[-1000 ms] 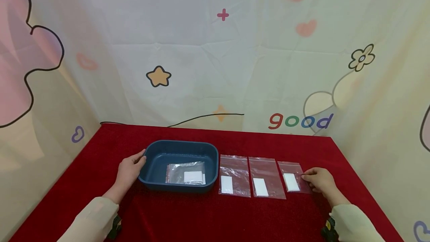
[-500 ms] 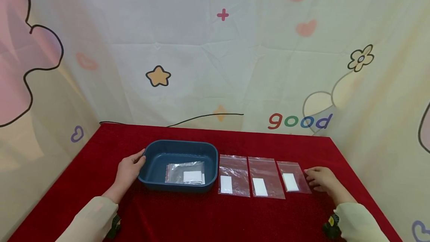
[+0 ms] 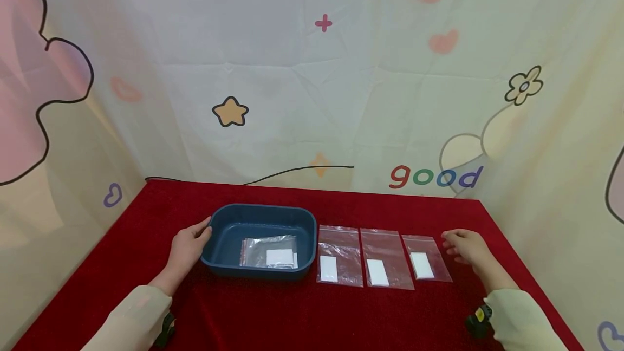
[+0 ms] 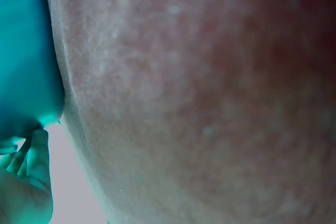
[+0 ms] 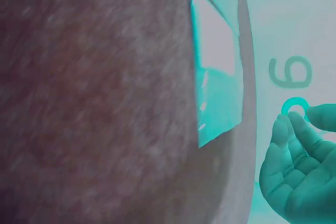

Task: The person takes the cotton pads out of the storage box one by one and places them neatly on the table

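Observation:
My left hand (image 3: 186, 248) holds the left rim of a blue plastic basin (image 3: 258, 272); in the left wrist view its fingers (image 4: 38, 156) meet the basin's side. Inside the basin lie several clear zip bags (image 3: 255, 251) with white cards. To its right, a row of three clear zip bags lies flat: one beside the basin (image 3: 341, 248), a middle one (image 3: 382, 245) and a right one (image 3: 421, 244), each with a white card in it. My right hand (image 3: 468, 248) hovers just right of the last bag, fingers loosely bent and holding nothing.
Red cloth (image 3: 336, 318) covers the table. A pale printed curtain (image 3: 302, 96) rises behind it and along both sides. Each wrist wears a dark camera under a light sleeve (image 3: 524, 316).
My right hand has let go of the right bag's edge and moved slightly up and away from it. The left hand, basin and bags stay in place.

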### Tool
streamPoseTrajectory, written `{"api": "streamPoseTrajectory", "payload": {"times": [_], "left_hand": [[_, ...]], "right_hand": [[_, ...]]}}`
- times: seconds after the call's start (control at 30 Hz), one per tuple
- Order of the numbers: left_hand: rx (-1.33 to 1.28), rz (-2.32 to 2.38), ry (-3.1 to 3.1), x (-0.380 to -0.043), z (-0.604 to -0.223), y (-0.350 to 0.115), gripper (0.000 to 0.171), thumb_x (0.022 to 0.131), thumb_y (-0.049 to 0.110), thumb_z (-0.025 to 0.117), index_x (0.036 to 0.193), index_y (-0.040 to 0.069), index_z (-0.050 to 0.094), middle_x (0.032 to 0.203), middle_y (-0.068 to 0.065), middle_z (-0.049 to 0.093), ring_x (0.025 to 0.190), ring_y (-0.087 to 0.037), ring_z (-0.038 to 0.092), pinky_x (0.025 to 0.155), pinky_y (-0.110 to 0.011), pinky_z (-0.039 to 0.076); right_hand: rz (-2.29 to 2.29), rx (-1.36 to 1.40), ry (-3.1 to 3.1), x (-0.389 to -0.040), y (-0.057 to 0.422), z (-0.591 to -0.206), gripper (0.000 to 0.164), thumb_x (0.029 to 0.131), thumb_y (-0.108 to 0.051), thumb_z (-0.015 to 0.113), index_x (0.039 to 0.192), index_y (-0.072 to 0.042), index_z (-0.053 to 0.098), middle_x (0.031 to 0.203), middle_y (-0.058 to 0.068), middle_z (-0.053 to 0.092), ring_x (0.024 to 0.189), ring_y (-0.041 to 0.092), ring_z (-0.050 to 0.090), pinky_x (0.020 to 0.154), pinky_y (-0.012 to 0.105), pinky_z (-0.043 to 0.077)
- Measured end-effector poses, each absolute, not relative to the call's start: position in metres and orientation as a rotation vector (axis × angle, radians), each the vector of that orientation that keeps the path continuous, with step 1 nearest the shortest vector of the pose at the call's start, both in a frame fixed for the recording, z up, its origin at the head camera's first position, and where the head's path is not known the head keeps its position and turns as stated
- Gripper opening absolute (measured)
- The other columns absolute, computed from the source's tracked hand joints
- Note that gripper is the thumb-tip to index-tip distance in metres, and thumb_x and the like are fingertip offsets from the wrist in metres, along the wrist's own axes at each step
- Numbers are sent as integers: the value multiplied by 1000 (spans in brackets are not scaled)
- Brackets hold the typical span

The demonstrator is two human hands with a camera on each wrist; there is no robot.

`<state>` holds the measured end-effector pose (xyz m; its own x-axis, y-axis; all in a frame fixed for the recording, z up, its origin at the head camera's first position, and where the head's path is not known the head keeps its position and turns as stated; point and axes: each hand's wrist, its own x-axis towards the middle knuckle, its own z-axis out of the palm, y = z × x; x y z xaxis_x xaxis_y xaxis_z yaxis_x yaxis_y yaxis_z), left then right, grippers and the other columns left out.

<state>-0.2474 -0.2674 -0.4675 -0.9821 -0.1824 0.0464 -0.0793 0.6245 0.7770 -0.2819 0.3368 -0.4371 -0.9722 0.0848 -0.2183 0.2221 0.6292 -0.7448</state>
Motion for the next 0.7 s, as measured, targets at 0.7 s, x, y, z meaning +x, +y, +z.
{"api": "streamPoseTrajectory", "payload": {"times": [0.7], "left_hand": [[230,-1291,-2725,-245,-465,-266,47,106,15,50,150,-2,46,151,-27,48,142,-44,48,113,-56,46]], "right_hand": [[-1364,6,2632,-285,275,-411,51,110,-33,45,138,9,54,109,16,72,97,20,67,80,26,58]]}}
